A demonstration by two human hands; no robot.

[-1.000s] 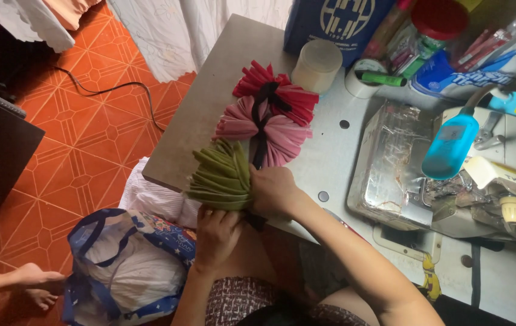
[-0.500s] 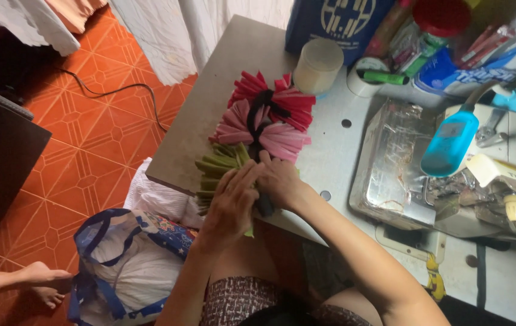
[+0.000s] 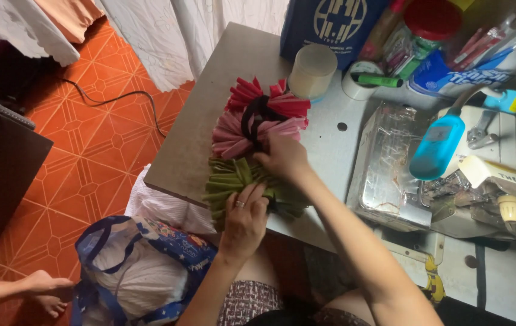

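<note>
Three bundles of folded fabric strips lie on the grey table (image 3: 191, 151): a red one (image 3: 282, 99) farthest, a pink one (image 3: 230, 136) in the middle, and an olive green one (image 3: 227, 181) at the near edge. A black band (image 3: 252, 118) loops around the red and pink bundles. My left hand (image 3: 246, 211), with a ring on one finger, presses its fingers on the green bundle. My right hand (image 3: 282, 158) rests on top where the green and pink bundles meet, fingers curled into the strips.
A sewing machine (image 3: 469, 175) with a blue bottle (image 3: 436, 148) stands at the right. A translucent cup (image 3: 312, 71), tape roll and jars crowd the table's back. A blue bag (image 3: 143, 265) sits on the orange tiled floor below. Another person's foot (image 3: 46, 290) shows at lower left.
My left hand came up from below the table edge onto the green bundle. My right hand shifted slightly up toward the pink bundle.
</note>
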